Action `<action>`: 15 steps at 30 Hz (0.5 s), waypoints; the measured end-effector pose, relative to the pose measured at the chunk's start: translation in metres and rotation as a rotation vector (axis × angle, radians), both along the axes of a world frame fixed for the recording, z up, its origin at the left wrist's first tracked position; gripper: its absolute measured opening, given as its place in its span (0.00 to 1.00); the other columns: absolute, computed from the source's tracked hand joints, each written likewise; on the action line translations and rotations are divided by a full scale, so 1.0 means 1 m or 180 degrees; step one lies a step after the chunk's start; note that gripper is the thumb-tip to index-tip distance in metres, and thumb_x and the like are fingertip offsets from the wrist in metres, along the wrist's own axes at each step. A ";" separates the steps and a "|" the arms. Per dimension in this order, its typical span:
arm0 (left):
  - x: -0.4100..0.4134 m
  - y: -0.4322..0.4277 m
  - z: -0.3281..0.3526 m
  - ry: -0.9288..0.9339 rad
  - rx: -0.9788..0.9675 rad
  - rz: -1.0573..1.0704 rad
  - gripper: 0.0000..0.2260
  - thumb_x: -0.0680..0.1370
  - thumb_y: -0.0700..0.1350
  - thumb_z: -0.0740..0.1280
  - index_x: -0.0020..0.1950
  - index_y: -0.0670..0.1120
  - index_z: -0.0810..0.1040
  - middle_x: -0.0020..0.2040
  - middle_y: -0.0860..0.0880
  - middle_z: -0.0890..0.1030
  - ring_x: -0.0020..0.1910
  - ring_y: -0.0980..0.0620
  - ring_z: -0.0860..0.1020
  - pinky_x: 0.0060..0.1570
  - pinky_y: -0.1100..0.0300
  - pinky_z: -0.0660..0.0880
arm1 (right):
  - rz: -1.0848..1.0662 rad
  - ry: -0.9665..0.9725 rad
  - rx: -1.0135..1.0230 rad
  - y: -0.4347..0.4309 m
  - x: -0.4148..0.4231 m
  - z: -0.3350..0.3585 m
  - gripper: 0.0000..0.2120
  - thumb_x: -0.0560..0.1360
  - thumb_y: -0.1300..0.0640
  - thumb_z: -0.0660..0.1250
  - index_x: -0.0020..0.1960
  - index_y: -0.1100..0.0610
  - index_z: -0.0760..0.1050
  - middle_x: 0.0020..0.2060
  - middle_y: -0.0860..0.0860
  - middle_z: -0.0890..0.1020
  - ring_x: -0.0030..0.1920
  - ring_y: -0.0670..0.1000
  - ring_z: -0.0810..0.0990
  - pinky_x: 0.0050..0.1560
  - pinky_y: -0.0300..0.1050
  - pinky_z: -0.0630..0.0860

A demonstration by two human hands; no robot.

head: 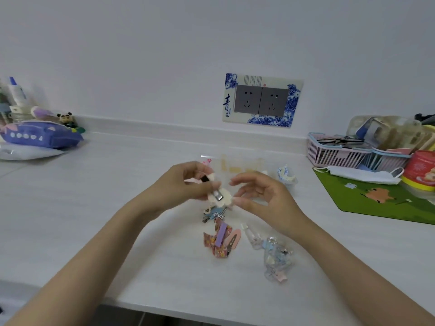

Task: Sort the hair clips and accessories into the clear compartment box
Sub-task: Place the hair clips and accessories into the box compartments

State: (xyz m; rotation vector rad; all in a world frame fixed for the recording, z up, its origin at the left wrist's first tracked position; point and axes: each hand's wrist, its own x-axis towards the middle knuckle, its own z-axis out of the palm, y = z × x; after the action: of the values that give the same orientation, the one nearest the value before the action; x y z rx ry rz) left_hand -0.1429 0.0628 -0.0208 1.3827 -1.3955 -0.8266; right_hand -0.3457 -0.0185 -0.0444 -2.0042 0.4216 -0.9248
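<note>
The cream fluffy cloth hair clip (pixel 224 200) looks soft and fuzzy, with a shiny metal clasp (pixel 218 193) on its back. The white countertop (pixel 113 198) is smooth with a dull shine. The clear plastic compartment box (pixel 242 165) is see-through. The flowery cloth bow clip (pixel 217 245) looks matt. The pink slatted plastic basket (pixel 334 154) is smooth.

Item: white rectangular wall-socket surround with blue floral print (pixel 262 79); on its left margin one large dark-blue brush character, "青" (pixel 227 102); smaller blue characters just below and right of it, too small to read; faint grey vertical lines of print along the top edge, illegible; small red seal mark beside them, illegible; round red printed tin (pixel 421 167) and purple soft pack (pixel 40 135): no legible lettering.
</note>
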 end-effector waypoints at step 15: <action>-0.052 -0.074 0.001 -0.0660 -0.0710 0.0371 0.18 0.75 0.61 0.59 0.51 0.48 0.77 0.44 0.53 0.80 0.44 0.53 0.79 0.46 0.59 0.77 | -0.1439 -0.1070 -0.0219 -0.041 -0.032 0.027 0.07 0.68 0.61 0.73 0.41 0.49 0.81 0.39 0.43 0.83 0.41 0.40 0.81 0.44 0.34 0.77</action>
State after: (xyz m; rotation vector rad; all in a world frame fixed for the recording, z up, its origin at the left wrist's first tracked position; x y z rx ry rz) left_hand -0.1950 -0.0117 -0.0201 1.3893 -1.4990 -0.4460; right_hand -0.3775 -0.0596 -0.0176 -1.7952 0.6721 -1.5454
